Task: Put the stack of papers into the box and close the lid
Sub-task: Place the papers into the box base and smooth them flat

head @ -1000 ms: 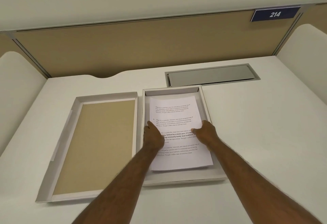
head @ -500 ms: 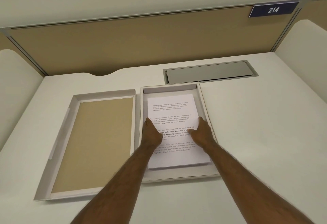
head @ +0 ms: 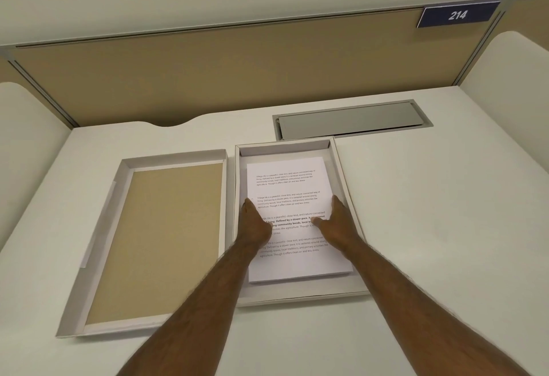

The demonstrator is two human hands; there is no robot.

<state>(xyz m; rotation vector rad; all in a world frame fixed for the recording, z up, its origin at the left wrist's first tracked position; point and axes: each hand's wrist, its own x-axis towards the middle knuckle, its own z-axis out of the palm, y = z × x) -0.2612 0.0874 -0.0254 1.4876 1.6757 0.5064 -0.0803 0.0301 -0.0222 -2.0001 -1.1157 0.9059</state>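
Now my left hand (head: 255,225) and right hand (head: 338,221) lie flat, seemingly unclenched, on the stack of papers (head: 286,185) inside the box (head: 341,164); next, fetching the lid (head: 175,236) left of my fingers.

Head-worn view looks steeply down, close over desk (head: 430,227).

Two forearms enter from the 6 o'clock edge, both bare to the frame's limit (no sleeve, cuff or glove visible). Fine hair shows along each forearm. Left hand (head: 256,224) and right hand (head: 338,221): no rings, watch, bands or markings seen. Fingers (head: 337,202) bare; nails cannot be made out.
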